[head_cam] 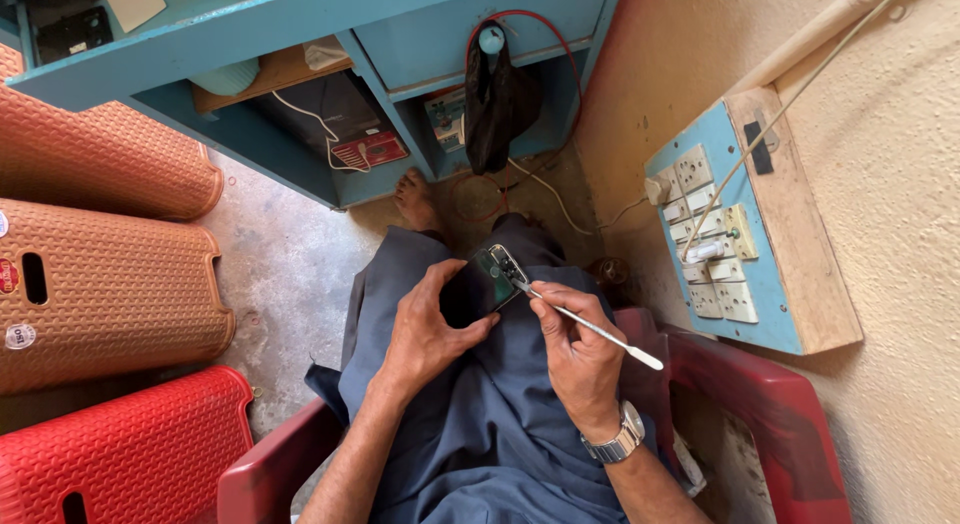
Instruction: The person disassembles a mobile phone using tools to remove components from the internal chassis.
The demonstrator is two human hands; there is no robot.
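wall [880, 134]: tan plaster, on the person's right.
floor [285, 254]: grey concrete; a bare foot [415, 199] rests on it under the bench.
bench [300, 24]: blue wood, top of view, open shelves below; a black bag [497, 104] hangs off a knob, red and white wires loop around it.
stools: two orange [100, 284] and one red [130, 454], stacked on their sides at left.
chair [770, 404]: red plastic, person seated in it, lap in grey-blue cloth.
switchboard [745, 234]: blue face on a wood box, on the wall, rows of white switches and sockets; one plug with a white cord in its upper left.
left hand [425, 329]: holds the phone, thumb at its near edge, fingers curled round its far side.
right hand [575, 344]: fingers pressed together, pinching the tool near its front; metal watch [625, 436] on the wrist.
phone [485, 279]: dark, back opened, green board showing at the top end; over the lap, between the two hands, tilted up-right.
tool [590, 327]: thin metal spudger, flat end trailing right past the hand, tip touching the phone's upper edge near the camera module.
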